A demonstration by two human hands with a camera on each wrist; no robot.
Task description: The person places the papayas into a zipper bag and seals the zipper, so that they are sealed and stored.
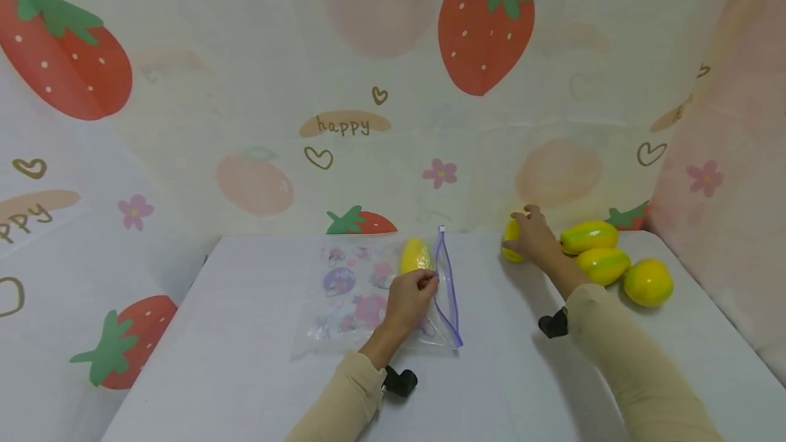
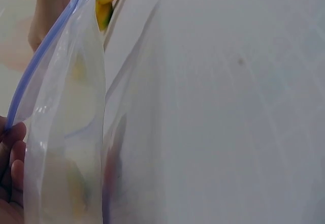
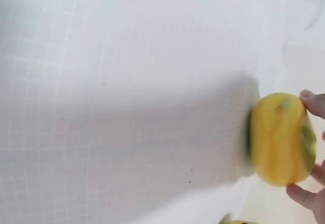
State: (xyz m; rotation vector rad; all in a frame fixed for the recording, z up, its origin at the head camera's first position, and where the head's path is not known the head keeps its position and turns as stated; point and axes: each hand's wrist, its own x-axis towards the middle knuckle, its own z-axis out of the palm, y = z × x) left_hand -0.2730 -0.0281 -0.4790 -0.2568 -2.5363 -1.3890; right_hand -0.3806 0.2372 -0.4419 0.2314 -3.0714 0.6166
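On the white table lies a clear zip bag [image 1: 319, 340] with printed pink and purple patterns and a purple zip edge [image 1: 453, 299], its mouth facing right and parted. Through the plastic a yellow fruit [image 1: 414, 253] shows near the mouth. My left hand [image 1: 402, 302] pinches the bag at the mouth edge; the left wrist view shows its fingertips [image 2: 18, 132] at the purple strip. Farther right, my right hand [image 1: 535, 244] grips a yellow fruit with green patches [image 3: 279, 142], thumb and fingers on opposite ends. In the right wrist view that fruit is close to the table surface.
At the back right lie two long yellow-green fruits [image 1: 589, 236] [image 1: 604, 266] and a rounder yellow one [image 1: 648, 283]. Fabric walls [image 1: 393, 74] with strawberry prints stand behind and at both sides of the table [image 1: 245, 387].
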